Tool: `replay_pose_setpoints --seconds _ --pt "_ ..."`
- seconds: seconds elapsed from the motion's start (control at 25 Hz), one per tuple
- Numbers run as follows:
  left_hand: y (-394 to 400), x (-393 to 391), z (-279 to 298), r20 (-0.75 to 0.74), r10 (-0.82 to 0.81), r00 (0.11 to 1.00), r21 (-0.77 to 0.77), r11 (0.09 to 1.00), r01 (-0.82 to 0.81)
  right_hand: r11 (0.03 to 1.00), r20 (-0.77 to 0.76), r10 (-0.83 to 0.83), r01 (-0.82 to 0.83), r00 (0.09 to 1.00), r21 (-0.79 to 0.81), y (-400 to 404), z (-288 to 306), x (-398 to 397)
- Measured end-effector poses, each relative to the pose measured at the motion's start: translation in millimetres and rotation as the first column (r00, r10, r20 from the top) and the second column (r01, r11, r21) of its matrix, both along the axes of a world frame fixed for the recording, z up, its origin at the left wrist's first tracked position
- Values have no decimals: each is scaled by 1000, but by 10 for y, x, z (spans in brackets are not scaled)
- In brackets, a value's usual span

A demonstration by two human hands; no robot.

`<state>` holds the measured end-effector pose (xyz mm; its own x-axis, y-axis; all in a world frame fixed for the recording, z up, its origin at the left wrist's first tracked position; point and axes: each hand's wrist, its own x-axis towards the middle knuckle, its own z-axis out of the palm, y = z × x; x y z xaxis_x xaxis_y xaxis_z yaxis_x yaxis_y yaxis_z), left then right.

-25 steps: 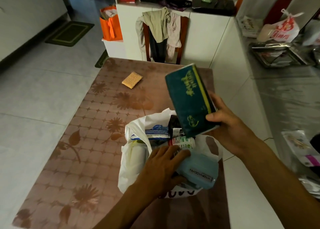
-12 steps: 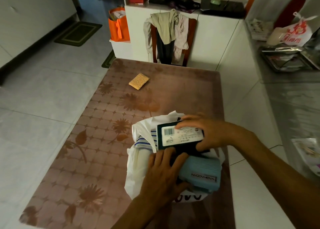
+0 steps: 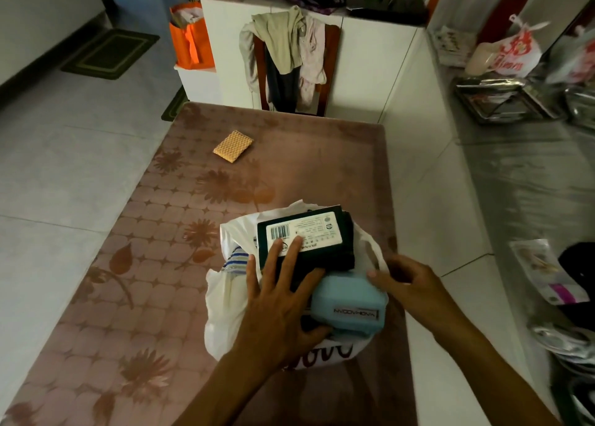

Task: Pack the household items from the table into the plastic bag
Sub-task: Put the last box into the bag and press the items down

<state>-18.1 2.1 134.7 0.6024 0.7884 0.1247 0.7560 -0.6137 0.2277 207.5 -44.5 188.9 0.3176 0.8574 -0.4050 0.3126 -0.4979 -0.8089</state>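
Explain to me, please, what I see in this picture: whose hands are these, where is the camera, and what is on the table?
No machine is here. A person wears one camera on the head, looking down at their own two bare hands. On the patterned table stands a white plastic bag, already quite full. The left hand lies flat on a dark green box with a white barcode label, on top of the bag. The right hand touches the bag's edge beside a light blue case; it grips nothing clearly. One item remains outside the bag: a small orange woven pad, farther up the table.
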Motion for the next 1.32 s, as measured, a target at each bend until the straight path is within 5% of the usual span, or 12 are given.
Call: replay_pose_setpoints --seconds 0.16,0.28,0.52,0.72,0.84,1.08,1.2,1.24,1.32 --pt "-7 -43 -20 6 -6 1000 4 1000 6 969 -223 -185 216 957 119 -60 196 73" --pt "69 -71 72 77 69 995 -41 997 -65 953 -475 -137 247 869 176 -71 560 54" --pt "-93 158 118 74 -97 993 -8 995 98 970 -465 -23 132 885 203 -113 640 -56" --pt "-156 389 195 -37 -81 996 -198 978 72 970 -418 -12 111 908 215 -121 629 -81" --pt "-120 335 304 31 -175 984 -399 900 173 969 -413 -19 118 911 215 -47 609 -142" --pt "633 -8 460 435 144 889 -263 964 -27 943 -433 -169 274 886 192 388 494 -309" --pt "1341 -97 480 633 352 690 -383 916 -116 926 -452 -221 331 864 179 664 410 -368" --pt "1593 -107 456 635 409 655 -427 893 -144 925 -458 -230 339 859 172 733 371 -373" --pt "2166 -122 186 504 408 761 -398 892 -214 924 -462 -245 349 853 155 855 288 -376"
